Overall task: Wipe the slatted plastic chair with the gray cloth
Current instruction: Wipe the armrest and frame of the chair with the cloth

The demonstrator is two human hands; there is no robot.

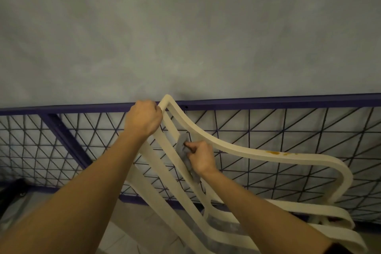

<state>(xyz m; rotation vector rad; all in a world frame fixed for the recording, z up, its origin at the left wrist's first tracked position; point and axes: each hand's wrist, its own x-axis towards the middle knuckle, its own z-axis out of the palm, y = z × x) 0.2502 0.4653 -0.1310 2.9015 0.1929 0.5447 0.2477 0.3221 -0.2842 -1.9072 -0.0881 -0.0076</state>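
Cream slatted chair (226, 148) was tilted by the purple wire fence (288, 102). The left hand (143, 118) gripped its top corner and the right hand (201, 158) pinched the gray cloth (183, 149) on a slat. The orange stain (273, 152) looked unwiped, so plenty left, I'd guess.

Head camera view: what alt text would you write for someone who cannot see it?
The right hand holds a gray cloth against a slat of a cream plastic chair, while the left hand grips its top corner. A purple wire fence stands behind.
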